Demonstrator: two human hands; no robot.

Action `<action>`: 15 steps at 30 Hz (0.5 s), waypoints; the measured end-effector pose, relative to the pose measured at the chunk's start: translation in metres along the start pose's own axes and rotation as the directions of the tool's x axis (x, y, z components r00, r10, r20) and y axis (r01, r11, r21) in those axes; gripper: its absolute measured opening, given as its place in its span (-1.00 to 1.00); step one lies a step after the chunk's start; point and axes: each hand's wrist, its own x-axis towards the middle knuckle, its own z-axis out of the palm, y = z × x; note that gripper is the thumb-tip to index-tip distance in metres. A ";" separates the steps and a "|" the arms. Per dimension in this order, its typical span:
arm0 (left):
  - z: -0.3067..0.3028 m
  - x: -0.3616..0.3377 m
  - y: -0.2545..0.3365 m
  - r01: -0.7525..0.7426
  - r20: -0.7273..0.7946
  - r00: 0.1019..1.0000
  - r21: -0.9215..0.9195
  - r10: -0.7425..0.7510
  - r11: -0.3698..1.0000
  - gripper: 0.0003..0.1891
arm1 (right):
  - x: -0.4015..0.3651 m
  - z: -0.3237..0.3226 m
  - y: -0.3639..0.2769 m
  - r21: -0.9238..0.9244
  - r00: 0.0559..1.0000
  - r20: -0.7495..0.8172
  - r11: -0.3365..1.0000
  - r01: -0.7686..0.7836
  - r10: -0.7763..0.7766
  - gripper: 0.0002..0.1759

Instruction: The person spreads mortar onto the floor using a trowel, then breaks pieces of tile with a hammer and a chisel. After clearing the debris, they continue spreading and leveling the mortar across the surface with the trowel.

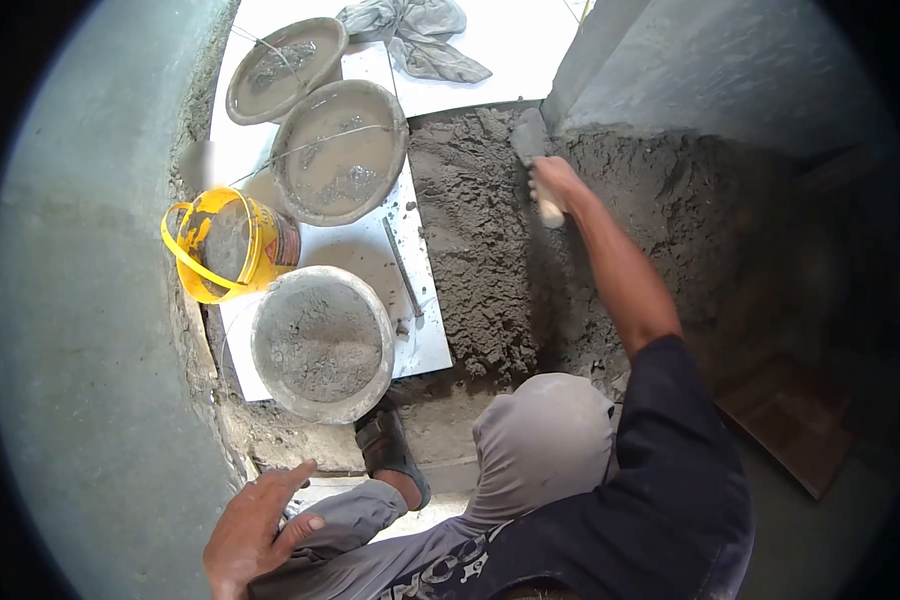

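My right hand (553, 185) is wrapped round the pale handle of a trowel (528, 137). The trowel's blade points away from me, beside the corner of the wall, over rough grey mortar (480, 240). My left hand (262, 530) hangs above my leg at the lower left, fingers apart and holding nothing. A round bowl of dry grey powder (322, 345) stands in front of my sandalled foot. Beyond it a yellow bucket (260, 245) with its handle lowered holds grey material.
Two basins of murky water (340, 150) (286, 70) stand on white tiles (425, 335), with a thin bar (403, 268) beside them. A grey cloth (425, 40) lies at the top. Walls rise on both sides. A brown tile (785, 420) lies lower right.
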 end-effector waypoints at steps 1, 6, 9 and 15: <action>-0.002 0.003 0.002 -0.013 0.023 1.000 0.006 0.013 1.000 -0.41 | 0.003 0.013 -0.001 -0.024 1.000 0.005 1.000 -0.020 0.020 -0.71; -0.003 0.005 0.001 -0.044 0.024 0.999 -0.015 0.044 0.999 -0.42 | 0.060 0.103 0.025 -0.289 0.954 0.260 0.930 0.227 -0.152 -0.74; 0.000 0.002 -0.003 -0.033 -0.010 0.999 -0.013 0.033 0.999 -0.40 | 0.024 0.133 0.004 -0.762 0.864 0.420 0.408 0.502 -0.278 -0.71; -0.001 0.006 0.001 -0.018 -0.015 1.000 0.008 0.018 1.000 -0.37 | -0.007 0.142 -0.025 -0.698 0.646 0.711 -0.164 0.697 -0.280 -0.72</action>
